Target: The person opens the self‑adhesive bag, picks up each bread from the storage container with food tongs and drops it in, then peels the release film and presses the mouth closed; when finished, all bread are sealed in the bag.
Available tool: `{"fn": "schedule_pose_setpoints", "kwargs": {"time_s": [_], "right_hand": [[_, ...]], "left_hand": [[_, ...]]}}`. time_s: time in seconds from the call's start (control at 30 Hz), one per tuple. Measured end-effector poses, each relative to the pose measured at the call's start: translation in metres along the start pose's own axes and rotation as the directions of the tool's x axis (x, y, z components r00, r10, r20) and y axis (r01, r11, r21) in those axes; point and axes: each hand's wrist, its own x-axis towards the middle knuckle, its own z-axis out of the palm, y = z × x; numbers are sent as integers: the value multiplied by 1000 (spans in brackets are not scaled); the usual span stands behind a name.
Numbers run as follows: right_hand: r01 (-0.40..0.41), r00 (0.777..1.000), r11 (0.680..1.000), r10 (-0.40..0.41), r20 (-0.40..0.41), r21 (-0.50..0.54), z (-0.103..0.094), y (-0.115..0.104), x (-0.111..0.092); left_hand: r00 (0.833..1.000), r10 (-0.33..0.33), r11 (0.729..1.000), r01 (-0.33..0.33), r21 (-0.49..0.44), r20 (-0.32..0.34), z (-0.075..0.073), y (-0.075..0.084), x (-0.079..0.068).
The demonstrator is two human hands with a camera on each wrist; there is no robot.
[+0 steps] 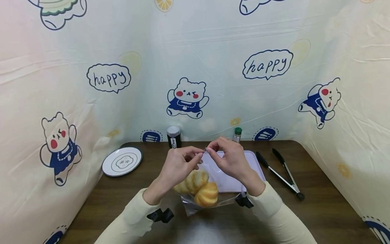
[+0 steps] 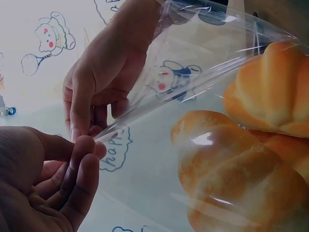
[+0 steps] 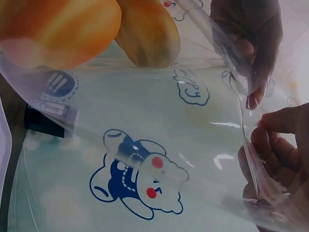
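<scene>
A clear plastic bag (image 1: 189, 207) hangs from both hands, held up over the table. My left hand (image 1: 181, 162) pinches the bag's top edge between thumb and fingers. Close beside it, my right hand (image 1: 230, 161) pinches the same edge, fingertips almost meeting. Inside sit several golden bread rolls (image 1: 206, 195), low in the bag in the head view. The left wrist view shows the rolls (image 2: 241, 174) through the shiny film, with the rim stretched toward both hands. In the right wrist view the film (image 3: 212, 130) spreads below the rolls, wrinkled near the fingers.
A pale purple tray (image 1: 255, 159) lies behind the bag and right hand. To its right are black-tipped tongs (image 1: 286, 178), spread apart. A white plate (image 1: 122, 162) stands at the left edge. At the back are a dark jar (image 1: 174, 137) and a small green-capped bottle (image 1: 237, 135).
</scene>
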Motion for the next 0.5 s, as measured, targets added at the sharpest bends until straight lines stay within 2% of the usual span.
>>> {"fn": "schedule_pose_setpoints", "kwargs": {"time_s": [0.23,0.5], "right_hand": [[-83,996,996,83,-26,28,-7,4,0],[-111,989,993,114,-91,44,-15,15,-2]], "left_hand": [[1000,-29,999,29,-17,-8,-3,-1,-1],[997,-66,997,64,-47,-50,-8,-4,-2]]}}
